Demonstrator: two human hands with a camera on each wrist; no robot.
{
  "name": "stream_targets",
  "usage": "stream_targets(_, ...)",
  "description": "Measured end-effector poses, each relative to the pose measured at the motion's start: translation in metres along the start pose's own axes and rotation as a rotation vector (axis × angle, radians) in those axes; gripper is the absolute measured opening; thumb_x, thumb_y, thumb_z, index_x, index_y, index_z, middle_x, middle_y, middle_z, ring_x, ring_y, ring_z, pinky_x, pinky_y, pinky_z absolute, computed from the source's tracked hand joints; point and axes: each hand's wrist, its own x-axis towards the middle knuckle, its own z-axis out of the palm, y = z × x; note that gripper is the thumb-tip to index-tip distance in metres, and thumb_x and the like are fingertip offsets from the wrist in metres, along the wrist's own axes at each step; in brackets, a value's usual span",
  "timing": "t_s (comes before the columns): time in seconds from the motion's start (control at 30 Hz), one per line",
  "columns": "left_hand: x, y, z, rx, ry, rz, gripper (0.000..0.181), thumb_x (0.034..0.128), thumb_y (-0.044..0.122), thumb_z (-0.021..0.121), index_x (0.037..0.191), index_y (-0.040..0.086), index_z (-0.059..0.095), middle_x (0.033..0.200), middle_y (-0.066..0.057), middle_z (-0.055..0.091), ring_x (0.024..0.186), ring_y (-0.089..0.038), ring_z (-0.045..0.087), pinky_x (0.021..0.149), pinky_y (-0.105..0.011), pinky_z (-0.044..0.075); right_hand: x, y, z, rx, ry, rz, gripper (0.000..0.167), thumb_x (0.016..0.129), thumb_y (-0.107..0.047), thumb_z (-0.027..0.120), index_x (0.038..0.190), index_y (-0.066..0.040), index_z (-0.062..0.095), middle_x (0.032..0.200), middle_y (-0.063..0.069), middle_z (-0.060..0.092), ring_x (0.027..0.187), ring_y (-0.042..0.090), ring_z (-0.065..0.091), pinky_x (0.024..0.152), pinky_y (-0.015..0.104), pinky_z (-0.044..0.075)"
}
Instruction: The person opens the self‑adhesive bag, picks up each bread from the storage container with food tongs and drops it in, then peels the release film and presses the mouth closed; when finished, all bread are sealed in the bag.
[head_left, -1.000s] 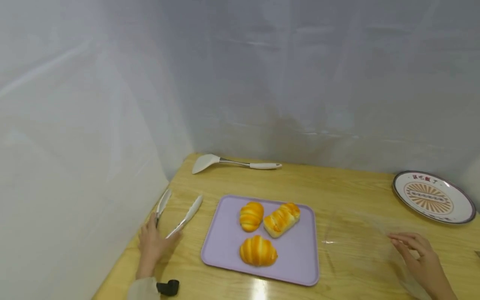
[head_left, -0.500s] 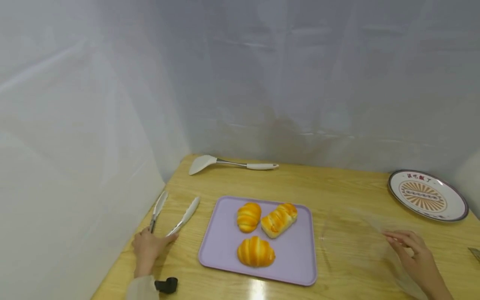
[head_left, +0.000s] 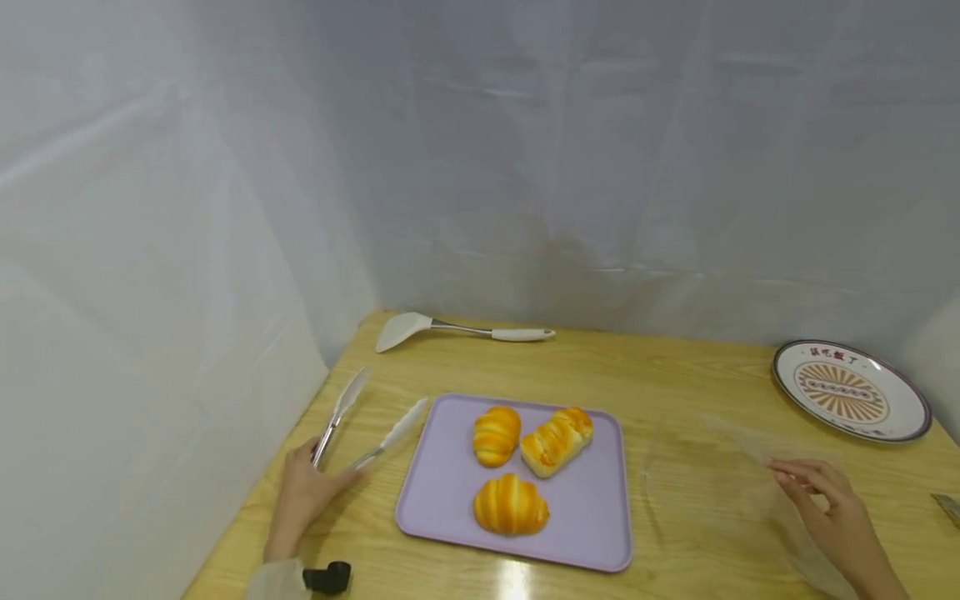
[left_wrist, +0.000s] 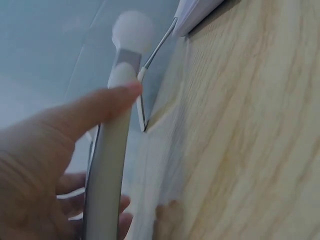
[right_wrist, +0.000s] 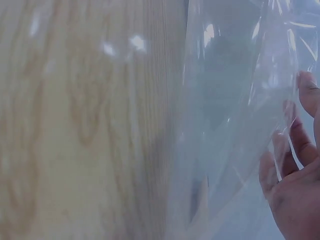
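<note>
My left hand (head_left: 302, 493) holds a pair of kitchen tongs (head_left: 399, 427) with pale tips, its two arms spread apart. In the left wrist view the thumb lies along one pale arm of the tongs (left_wrist: 107, 180), and the other fingers are behind it. My right hand (head_left: 834, 510) pinches the edge of a clear plastic bag (head_left: 701, 483) between thumb and fingers. The bag is see-through, so its outline is hard to make out. Between the hands lies a lilac tray (head_left: 588, 521) bearing two croissant-shaped breads, the front one (head_left: 510, 505) larger, and an oblong bread (head_left: 557, 442).
A white-headed spatula (head_left: 465, 327) lies along the back of the wooden table. At the back right stands a round patterned plate (head_left: 851, 390). A small flat object (head_left: 947, 508) shows at the right edge. Pale sheeting (head_left: 225, 250) closes off the left and back.
My left hand has shifted the tongs right and a little upward, so one tip now comes close to the tray's left rim. My right hand and the bag stay nearly in place.
</note>
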Motion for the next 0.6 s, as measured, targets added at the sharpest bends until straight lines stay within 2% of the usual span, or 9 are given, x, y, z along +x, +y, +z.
stream_targets(0.17,0.007,0.010,0.005,-0.062,-0.069,0.103,0.103,0.0735,0.037,0.085,0.148,-0.005,0.027,0.145,-0.033,0.039,0.124,-0.046,0.050,0.104,-0.057,0.042,0.001,0.000,-0.002,-0.020,-0.008,0.035,0.028,0.088,0.012,0.060,0.111,0.000,0.070,0.109,-0.036,0.054,0.095,-0.012,0.045,0.080,0.000,0.035)
stream_targets(0.3,0.013,0.023,0.009,-0.074,-0.158,0.189,0.100,0.0722,0.032,0.086,0.148,-0.001,0.031,0.144,-0.030,0.042,0.119,-0.041,0.057,0.100,-0.052,0.048,0.003,-0.001,-0.003,-0.021,-0.001,0.026,0.028,0.088,0.012,0.060,0.112,0.001,0.070,0.108,-0.036,0.054,0.093,-0.012,0.045,0.079,0.000,0.035)
stream_targets(0.5,0.024,0.040,0.014,0.003,-0.219,0.352,0.097,0.0649,0.029,0.091,0.142,-0.002,0.041,0.135,-0.028,0.053,0.112,-0.038,0.060,0.095,-0.050,0.050,0.003,0.003,-0.003,0.001,0.007,-0.003,0.027,0.086,0.015,0.060,0.108,0.003,0.070,0.110,-0.035,0.056,0.096,-0.012,0.046,0.080,0.000,0.035)
stream_targets(0.6,0.028,0.046,0.013,0.035,-0.257,0.399,0.097,0.0612,0.028,0.093,0.140,-0.002,0.045,0.131,-0.026,0.056,0.108,-0.036,0.060,0.094,-0.050,0.050,0.002,0.005,-0.001,0.010,0.006,-0.023,0.029,0.085,0.017,0.060,0.107,0.002,0.070,0.111,-0.034,0.056,0.098,-0.012,0.047,0.080,0.000,0.035)
